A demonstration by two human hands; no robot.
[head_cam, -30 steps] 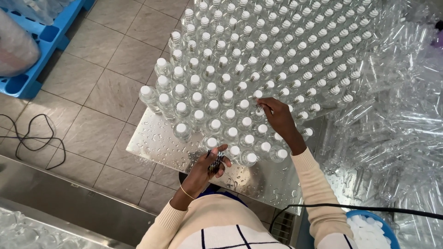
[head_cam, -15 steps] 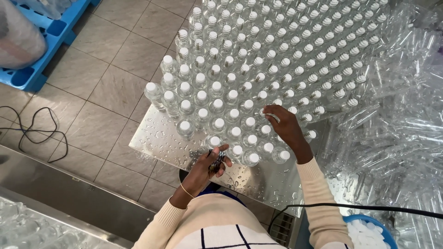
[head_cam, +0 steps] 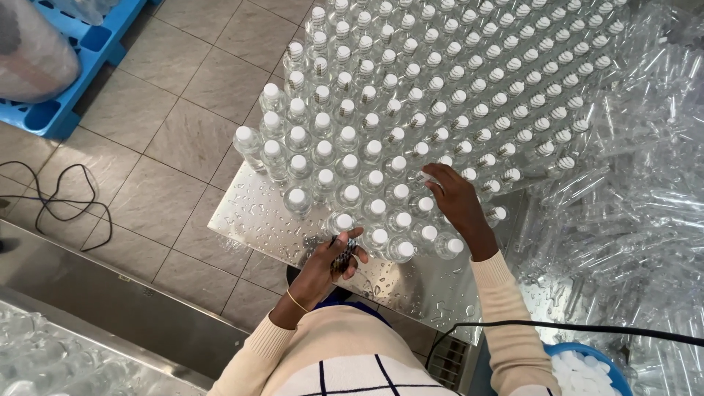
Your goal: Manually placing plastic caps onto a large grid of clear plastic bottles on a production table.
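Head view: dense block of clear capped bottles (head_cam: 411,132) standing upright on a wet steel tabletop (head_cam: 257,220), water droplets all over the bare part.

Left hand (head_cam: 331,265) sits at the near edge of the block, grip clenched on a small dark object; can't tell what it is, too small and mostly hidden by fingers. Right hand (head_cam: 456,204) lies palm-down across the front rows, fingers spread, grip released, just touching cap tops, nothing grasped. The bottle under its fingertips (head_cam: 424,176) looks like the one being worked.

Risks as I read them:
- Bottles are packed touching. A sideways push from the right hand could tip one and take its neighbours with it, domino style.
- Front-row bottles (head_cam: 400,249) stand close to the near edge. Wet metal means low friction, so a nudge could slide one off onto the tile floor (head_cam: 147,169).
- Wet caps could slip when gripped.
- Black cable (head_cam: 557,326) runs just below the right forearm; the sleeve could snag it on a pull-back.
- Heap of loose empty bottles (head_cam: 645,242) leans beside the block on the right and could slump into the standing rows.
- Blue tub of white caps (head_cam: 587,367) sits by the right elbow, easy to knock.
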